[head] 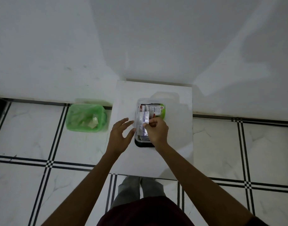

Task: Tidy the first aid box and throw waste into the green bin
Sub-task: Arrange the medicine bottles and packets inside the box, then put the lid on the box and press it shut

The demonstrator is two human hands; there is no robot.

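A clear plastic first aid box (171, 101) stands on a small white table (177, 144), with a black lid or base showing at its near end. Inside lie white packets, a small carton and something light green. My right hand (156, 129) pinches a clear plastic pouch with printed packets (142, 122) over the box's left side. My left hand (120, 136) hovers just left of the box, fingers spread, holding nothing. The green bin (75, 121), lined with a green bag, sits on the floor left of the table and holds a few pale scraps.
The table stands against a white wall in a corner. The floor is white tile with black grid lines. My legs show below the table's near edge.
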